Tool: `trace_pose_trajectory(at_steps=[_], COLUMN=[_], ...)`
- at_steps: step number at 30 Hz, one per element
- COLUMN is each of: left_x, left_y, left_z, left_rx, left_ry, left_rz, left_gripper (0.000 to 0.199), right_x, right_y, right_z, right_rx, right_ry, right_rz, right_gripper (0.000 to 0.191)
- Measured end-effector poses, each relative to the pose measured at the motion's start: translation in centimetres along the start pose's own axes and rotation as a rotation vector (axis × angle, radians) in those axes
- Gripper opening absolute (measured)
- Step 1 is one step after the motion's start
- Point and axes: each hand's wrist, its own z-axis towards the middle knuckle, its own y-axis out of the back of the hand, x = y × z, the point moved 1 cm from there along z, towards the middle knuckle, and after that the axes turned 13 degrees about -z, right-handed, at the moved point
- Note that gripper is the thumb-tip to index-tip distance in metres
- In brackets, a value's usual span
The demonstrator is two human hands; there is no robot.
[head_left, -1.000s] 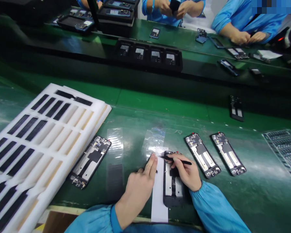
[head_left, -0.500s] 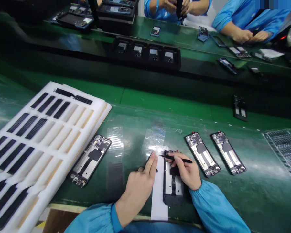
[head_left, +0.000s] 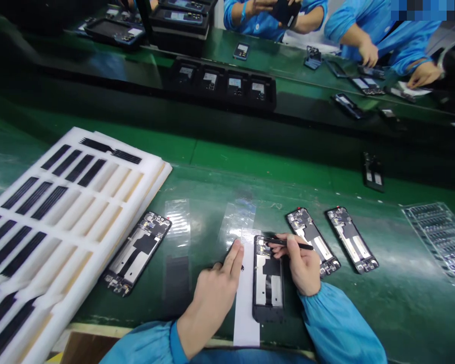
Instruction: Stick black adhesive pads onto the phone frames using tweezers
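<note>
My right hand (head_left: 303, 265) grips black tweezers (head_left: 293, 243), their tips over the upper end of an opened phone body (head_left: 271, 283). That phone lies flat before me, its inner frame facing up. Beside it runs a white paper strip (head_left: 246, 313) with rows of tiny pieces (head_left: 251, 232) at its top end. My left hand (head_left: 216, 288) rests with index and middle fingers stretched out together, fingertips at the strip's left edge; its other fingers are curled. Above those fingertips lies a clear film sheet (head_left: 238, 217).
Another opened phone (head_left: 138, 253) leans near a white foam tray (head_left: 87, 202) of black strips. Two more phones (head_left: 311, 237) (head_left: 352, 240) lie right, with a clear sheet (head_left: 438, 240) beyond. Clear film (head_left: 177, 217) lies left. Co-workers' hands (head_left: 369, 53) work across the line, behind a black tray (head_left: 223, 86).
My right hand has shifted slightly right with the tweezers, uncovering more of the phone's upper end. My left hand stays nearly still. Across the line, a co-worker's hands have moved apart.
</note>
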Motion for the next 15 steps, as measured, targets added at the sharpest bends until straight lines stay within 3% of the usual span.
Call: trace_pose_trajectory(at_steps=[15], left_x=[0.05], left_y=[0.11], left_z=[-0.22], left_rx=[-0.030], left_ry=[0.001], left_rz=[-0.019], left_gripper=[0.081], right_x=[0.51], right_y=[-0.01], right_z=[0.04], right_rx=[-0.026], right_ry=[0.029], right_rz=[-0.046], right_gripper=[0.043])
